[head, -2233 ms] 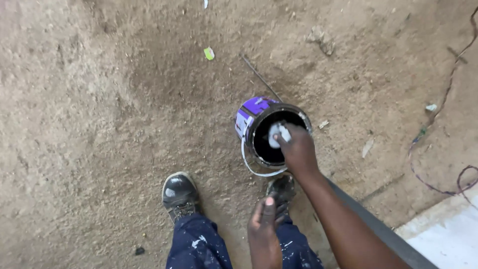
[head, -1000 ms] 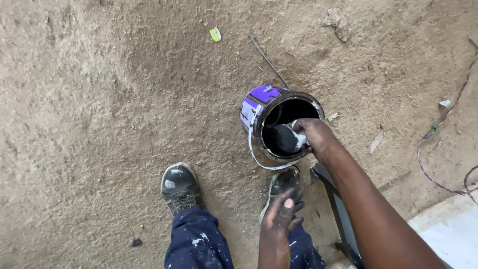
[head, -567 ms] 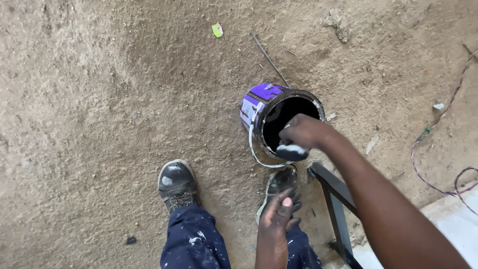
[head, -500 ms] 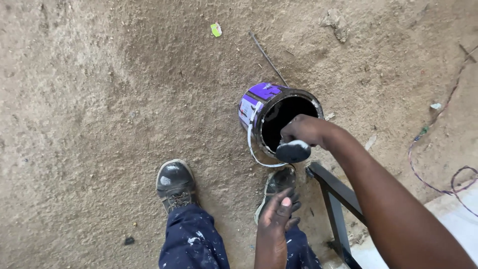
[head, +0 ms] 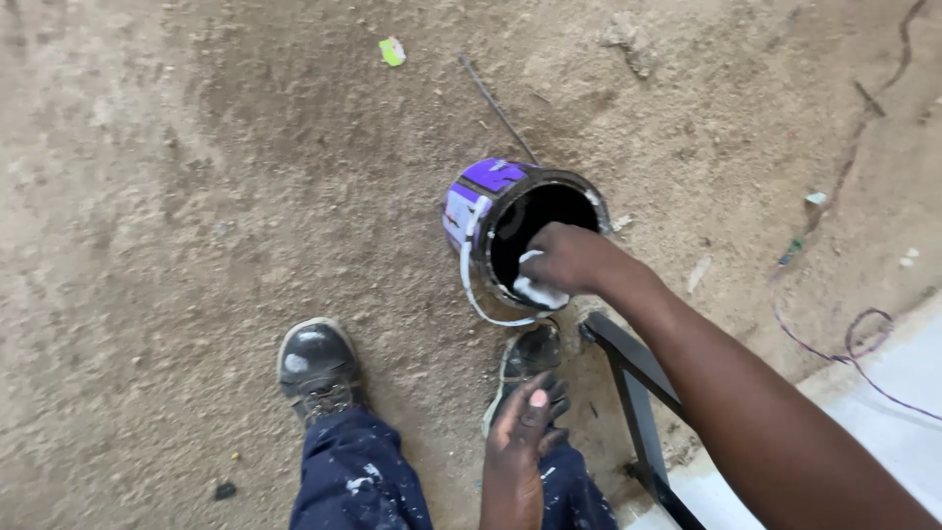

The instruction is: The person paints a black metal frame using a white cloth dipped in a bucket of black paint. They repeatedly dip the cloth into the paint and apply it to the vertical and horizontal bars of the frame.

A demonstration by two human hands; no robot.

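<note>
Head view, looking straight down at bare sandy ground (head: 177, 196). A paint can (head: 491, 196) with a purple label stands upright just ahead of the person's feet, its wire handle (head: 476, 299) hanging down the near side. The inside of the can is black; whether there is paint at the bottom cannot be made out. The right hand (head: 569, 257) reaches over the near rim of the can, fingers curled around a white rag (head: 540, 292); the rag sits at the rim, partly inside the opening, and most of it is covered by the hand, so its full shape is not visible. The grip looks closed on the rag, but the fingertips are hidden under the palm. The left hand (head: 525, 432) hangs low over the right knee, fingers loosely bent, thumb up, holding nothing; its forearm runs off the bottom edge. Two dusty dark shoes, left shoe (head: 316, 368) and right shoe (head: 525, 358), stand on the ground; the right one is partly covered by the left hand. Blue trousers (head: 358, 481) spotted with white are cut off at the bottom. A black metal frame (head: 638, 393) slants under the right arm, its extent hidden by the arm. A thin purple wire (head: 834, 334) curls at right, and a small green scrap (head: 392, 51) lies near the top edge.
</note>
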